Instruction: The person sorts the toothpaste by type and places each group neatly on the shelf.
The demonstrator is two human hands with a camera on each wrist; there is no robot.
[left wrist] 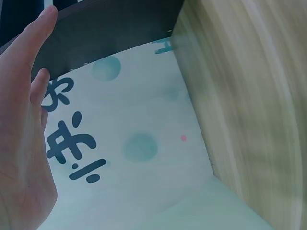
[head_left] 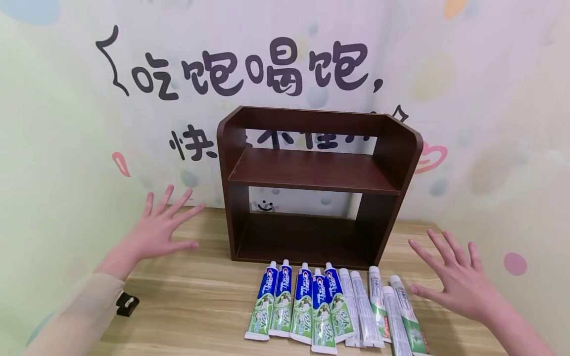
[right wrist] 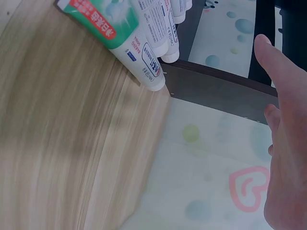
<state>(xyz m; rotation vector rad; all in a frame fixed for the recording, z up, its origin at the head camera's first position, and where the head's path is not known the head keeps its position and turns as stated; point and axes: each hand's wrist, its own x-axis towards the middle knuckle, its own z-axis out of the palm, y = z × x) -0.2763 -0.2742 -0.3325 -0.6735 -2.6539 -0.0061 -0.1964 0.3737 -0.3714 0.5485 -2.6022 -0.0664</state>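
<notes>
My left hand [head_left: 156, 231] hovers left of a dark brown two-tier shelf [head_left: 313, 185], fingers spread and holding nothing. On the other side, my right hand [head_left: 460, 277] is held with fingers apart, its thumb close to the rightmost toothpaste tube [head_left: 407, 314]. Several blue and green toothpaste tubes [head_left: 303, 302] lie side by side in front of the shelf, caps toward it. Further right in the row are several mostly white tubes [head_left: 362, 309], some overlapping. In the right wrist view, a green and white tube [right wrist: 122, 40] lies on the table beyond the hand.
The wooden table [head_left: 178, 306] meets a wall [head_left: 285, 29] with dark lettering right behind the shelf. A black clip-like piece [head_left: 127, 303] shows at the left sleeve [head_left: 84, 306]. Pale side walls bound the table at left and right.
</notes>
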